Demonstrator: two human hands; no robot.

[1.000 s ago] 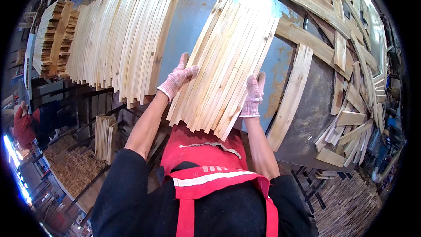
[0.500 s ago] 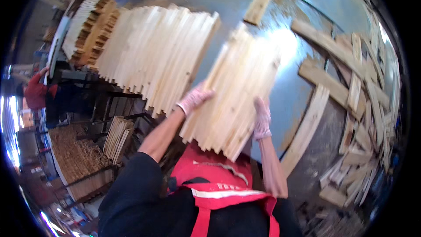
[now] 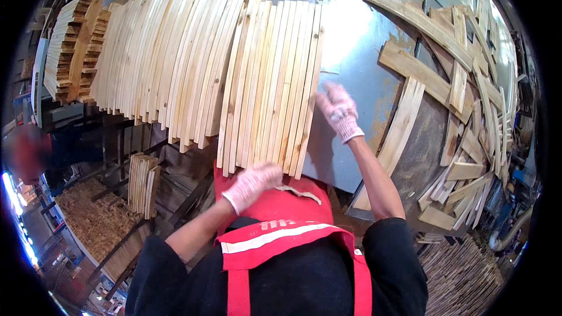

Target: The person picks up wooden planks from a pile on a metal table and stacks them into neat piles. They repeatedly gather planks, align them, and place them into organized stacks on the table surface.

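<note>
A batch of narrow pale wood strips (image 3: 269, 88) lies side by side on the metal table (image 3: 351, 52), against the right end of a longer row of similar strips (image 3: 170, 64). My left hand (image 3: 256, 184), in a pinkish knit glove, is at the near ends of the batch, fingers stretched along them and nothing held. Past the batch's right edge is my right hand (image 3: 338, 111), gloved alike, its fingers extended and somewhat apart, with no strip in it. I cannot tell whether its fingertips touch the outermost strip.
A stack of strips (image 3: 73, 50) stands at the far left. Boards (image 3: 418, 29) and a heap of offcuts (image 3: 468, 181) lie on the right. Lower left are a small bundle (image 3: 142, 184) and a large wood stack (image 3: 99, 216). Another person (image 3: 29, 149) stands at the left.
The batch of strips, gripped at both sides before, now lies against the row's right end. My left hand has moved to its near ends; my right hand has let go. The view has shifted.
</note>
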